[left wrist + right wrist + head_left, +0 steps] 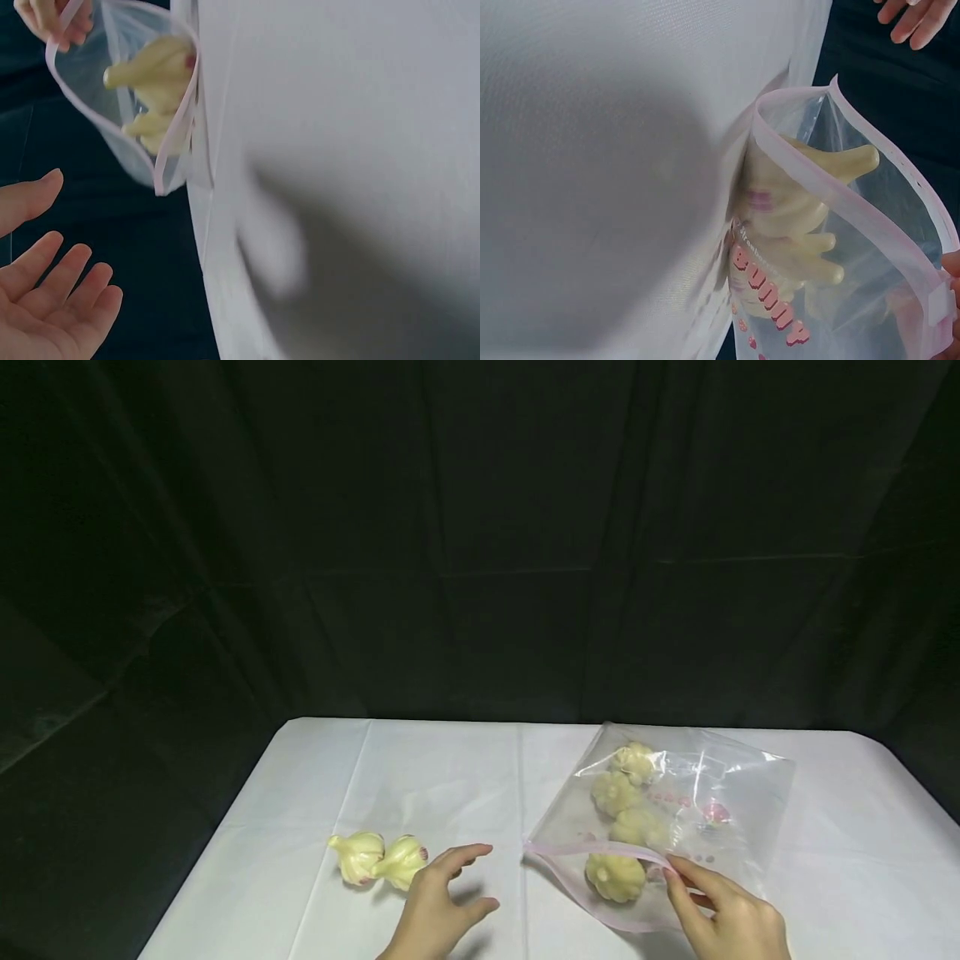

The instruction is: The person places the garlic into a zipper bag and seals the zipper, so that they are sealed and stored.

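Note:
A clear zip bag [738, 777] with a pink rim lies on the table's right side, its mouth facing the near edge. Inside it are several garlic bulbs [615, 877], the closest just within the mouth. My right hand [731, 914] pinches the upper rim between thumb and fingers, so the mouth gapes, as the right wrist view shows. Left of the bag my left hand [442, 902] hovers over the cloth, thumb and fingers spread, holding nothing. Two more garlic bulbs [358, 857] lie side by side just beyond and left of that hand.
A white cloth [442, 760] with fold creases covers the table. Behind and around it hangs a dark curtain [480, 568]. Pink lettering [769, 292] is printed on the bag's side.

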Tool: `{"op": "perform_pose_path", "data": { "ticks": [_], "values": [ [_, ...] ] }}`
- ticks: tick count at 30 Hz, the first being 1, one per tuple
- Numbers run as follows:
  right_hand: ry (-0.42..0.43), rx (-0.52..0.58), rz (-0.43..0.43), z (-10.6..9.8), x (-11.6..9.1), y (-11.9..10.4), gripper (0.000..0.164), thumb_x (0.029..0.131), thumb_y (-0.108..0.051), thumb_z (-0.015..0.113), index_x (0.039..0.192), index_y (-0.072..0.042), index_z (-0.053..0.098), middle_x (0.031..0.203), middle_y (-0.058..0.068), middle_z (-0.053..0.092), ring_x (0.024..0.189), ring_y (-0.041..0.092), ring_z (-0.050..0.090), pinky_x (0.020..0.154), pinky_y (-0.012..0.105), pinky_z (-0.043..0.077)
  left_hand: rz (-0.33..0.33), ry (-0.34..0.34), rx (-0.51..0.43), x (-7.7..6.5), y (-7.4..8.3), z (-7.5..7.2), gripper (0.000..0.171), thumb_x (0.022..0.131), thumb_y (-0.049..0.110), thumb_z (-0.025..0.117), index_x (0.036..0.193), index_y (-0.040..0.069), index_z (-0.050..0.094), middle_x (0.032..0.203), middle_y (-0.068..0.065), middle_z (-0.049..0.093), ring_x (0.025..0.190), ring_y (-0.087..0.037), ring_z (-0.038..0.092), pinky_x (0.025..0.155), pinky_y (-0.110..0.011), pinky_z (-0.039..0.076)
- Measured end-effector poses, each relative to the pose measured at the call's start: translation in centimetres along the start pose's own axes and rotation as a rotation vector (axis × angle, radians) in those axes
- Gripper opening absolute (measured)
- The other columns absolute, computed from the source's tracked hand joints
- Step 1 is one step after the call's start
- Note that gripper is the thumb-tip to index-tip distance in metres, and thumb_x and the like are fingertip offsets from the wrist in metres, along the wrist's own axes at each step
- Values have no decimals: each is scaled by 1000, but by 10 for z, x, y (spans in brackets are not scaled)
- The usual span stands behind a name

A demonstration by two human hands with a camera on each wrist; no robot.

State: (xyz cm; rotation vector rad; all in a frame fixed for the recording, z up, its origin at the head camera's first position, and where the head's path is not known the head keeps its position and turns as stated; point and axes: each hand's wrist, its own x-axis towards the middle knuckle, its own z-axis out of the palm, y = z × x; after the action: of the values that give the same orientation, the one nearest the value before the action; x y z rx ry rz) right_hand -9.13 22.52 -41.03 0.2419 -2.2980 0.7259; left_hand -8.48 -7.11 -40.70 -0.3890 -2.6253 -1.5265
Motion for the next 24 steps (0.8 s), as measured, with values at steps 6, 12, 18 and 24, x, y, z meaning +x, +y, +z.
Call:
{"op": "perform_pose_path", "data": {
  "ticks": [6,12,18,24],
  "values": [
    [-2,4,-1,0,0,0,15,71,-5,75,86,-2,76,76,16,72,52,3,63,44,11,44,-43,60,-42,-5,-3,-15,53,76,6,81,125,2,60,126,-15,62,114,-37,55,95,-53,46],
    [-2,10,-1,1,-1,0,15,71,-5,75,86,-1,76,76,17,71,50,9,65,44,10,44,-103,141,-57,-11,-6,-28,54,75,8,82,125,4,61,126,-12,63,116,-34,56,98,-46,46],
    [-5,14,-6,2,-1,0,15,72,-5,75,86,1,76,76,18,71,49,18,65,44,8,43,-126,183,-57,-19,-11,-39,58,74,8,83,127,4,60,128,-13,61,119,-33,55,101,-46,43],
    [7,10,-12,2,-1,1,14,73,-7,74,85,-1,76,75,16,71,49,9,64,43,11,44,-112,297,-36,-23,-21,-49,65,66,6,88,126,5,62,126,-9,63,115,-28,58,100,-35,46]
  ]
}}
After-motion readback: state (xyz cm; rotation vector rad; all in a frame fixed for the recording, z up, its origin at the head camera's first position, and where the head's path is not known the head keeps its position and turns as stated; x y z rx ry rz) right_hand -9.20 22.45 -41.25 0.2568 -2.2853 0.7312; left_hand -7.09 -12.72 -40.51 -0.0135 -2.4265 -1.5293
